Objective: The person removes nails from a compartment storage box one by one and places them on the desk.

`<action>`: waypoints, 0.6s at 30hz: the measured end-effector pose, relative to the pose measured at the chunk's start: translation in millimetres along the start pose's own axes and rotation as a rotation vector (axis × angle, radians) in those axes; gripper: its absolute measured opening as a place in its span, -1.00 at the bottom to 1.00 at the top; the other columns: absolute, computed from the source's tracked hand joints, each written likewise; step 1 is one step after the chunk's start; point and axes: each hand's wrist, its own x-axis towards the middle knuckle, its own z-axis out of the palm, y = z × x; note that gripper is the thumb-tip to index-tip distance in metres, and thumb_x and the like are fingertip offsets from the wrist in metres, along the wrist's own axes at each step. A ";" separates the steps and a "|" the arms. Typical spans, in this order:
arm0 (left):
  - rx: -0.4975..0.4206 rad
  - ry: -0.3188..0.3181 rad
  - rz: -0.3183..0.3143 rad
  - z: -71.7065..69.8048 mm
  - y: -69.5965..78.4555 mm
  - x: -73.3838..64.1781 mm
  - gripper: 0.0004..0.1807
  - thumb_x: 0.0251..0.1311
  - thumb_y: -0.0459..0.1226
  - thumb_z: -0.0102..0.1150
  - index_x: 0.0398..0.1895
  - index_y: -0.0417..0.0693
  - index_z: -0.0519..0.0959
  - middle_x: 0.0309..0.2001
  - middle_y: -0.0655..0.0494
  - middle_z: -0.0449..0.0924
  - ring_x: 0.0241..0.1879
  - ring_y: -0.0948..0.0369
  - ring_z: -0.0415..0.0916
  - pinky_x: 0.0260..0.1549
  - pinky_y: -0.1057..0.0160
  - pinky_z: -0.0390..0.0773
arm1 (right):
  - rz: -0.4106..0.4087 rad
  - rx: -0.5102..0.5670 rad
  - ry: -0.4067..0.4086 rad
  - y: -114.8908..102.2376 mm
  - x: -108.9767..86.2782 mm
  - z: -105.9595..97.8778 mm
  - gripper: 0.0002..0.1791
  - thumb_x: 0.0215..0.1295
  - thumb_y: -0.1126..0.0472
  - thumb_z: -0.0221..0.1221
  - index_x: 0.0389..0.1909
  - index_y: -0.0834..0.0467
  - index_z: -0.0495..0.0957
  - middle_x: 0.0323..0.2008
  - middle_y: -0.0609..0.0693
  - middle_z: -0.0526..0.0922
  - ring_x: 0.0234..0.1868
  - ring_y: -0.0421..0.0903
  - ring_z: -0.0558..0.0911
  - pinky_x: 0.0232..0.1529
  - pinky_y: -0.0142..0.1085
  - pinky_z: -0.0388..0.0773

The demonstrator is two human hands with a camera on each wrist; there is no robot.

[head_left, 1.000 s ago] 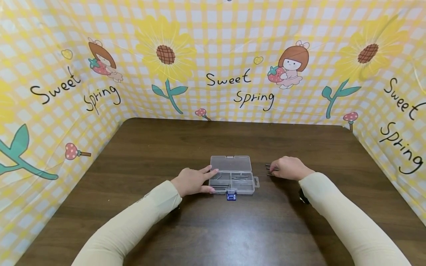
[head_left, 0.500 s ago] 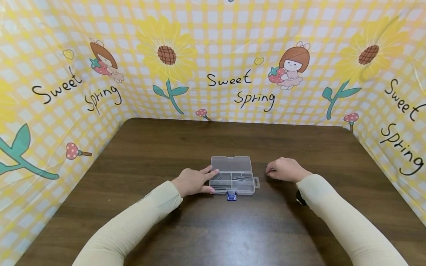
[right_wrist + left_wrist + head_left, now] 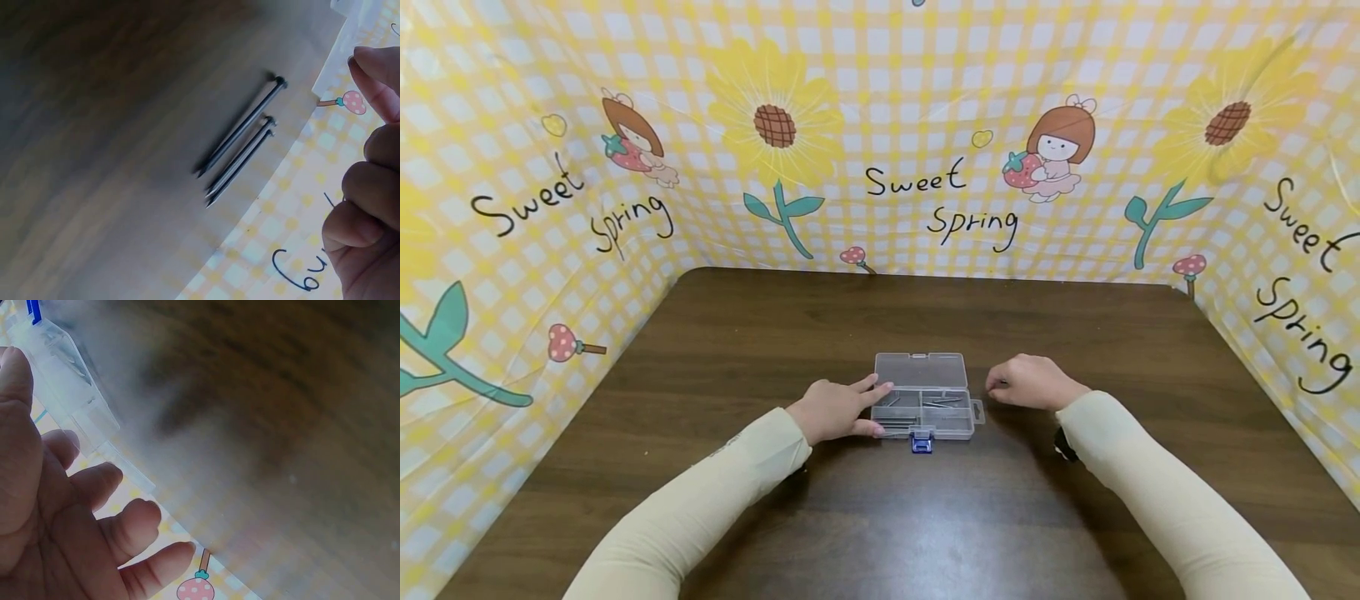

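Yellow-and-white checked cloth (image 3: 917,92), printed with sunflowers and "Sweet Spring", stands round a brown wood-grain table (image 3: 775,312). Three loose nails (image 3: 242,125) visible in the right wrist view, mid-frame: long axes on a diagonal, near parallel, heads toward upper right, points toward lower left. Lower two lie close together, the other just apart above them. All rest on the table, left of the right hand (image 3: 1037,383) and clear of its fingers. Thumb and index tips of that hand brought together, other fingers curled; cannot tell whether anything is pinched between them. In the head view it sits right of centre, near the box. Left hand (image 3: 829,409) at the left end of the clear box (image 3: 958,434), fingers spread and extended, touching it, grasping nothing. Box centre of frame, lid (image 3: 921,372) thrown open toward the top, blue latch (image 3: 922,443) at its lower edge, hang tab (image 3: 979,412) on the right. Lower-left compartment: long nails (image 3: 897,422), axes left to right. Upper-right compartment: slim metal pieces (image 3: 943,402), slightly slanted. Upper-left: more slim pieces, slanting, partly behind fingers.
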 end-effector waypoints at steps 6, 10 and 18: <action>0.016 -0.002 -0.004 1.0 -0.4 1.1 -0.17 0.18 0.29 -0.08 0.49 0.23 0.12 0.43 0.11 0.16 -0.81 0.26 0.05 -0.72 0.30 0.03 | -0.024 -0.019 0.012 -9.2 7.3 -0.1 -0.94 0.20 0.23 0.24 -0.36 0.05 0.69 -0.39 -0.16 0.69 -0.43 -0.22 0.60 -0.37 -0.22 0.55; 0.016 0.006 -0.003 1.3 -0.5 0.5 -0.17 0.18 0.29 -0.07 0.49 0.23 0.14 0.43 0.10 0.17 -0.81 0.26 0.04 -0.73 0.30 0.03 | -0.045 -0.016 0.007 -14.9 13.5 0.6 -0.93 0.20 0.23 0.24 -0.36 0.05 0.69 -0.39 -0.16 0.70 -0.43 -0.23 0.60 -0.33 -0.23 0.56; 0.022 0.017 0.003 -0.1 0.3 -0.7 -0.17 0.17 0.30 -0.07 0.49 0.22 0.14 0.42 0.10 0.19 -0.81 0.28 -0.03 -0.74 0.32 0.00 | -0.053 -0.030 -0.021 -24.4 19.7 -3.1 -0.92 0.22 0.21 0.23 -0.33 0.07 0.69 -0.37 -0.14 0.70 -0.37 -0.20 0.63 -0.30 -0.22 0.56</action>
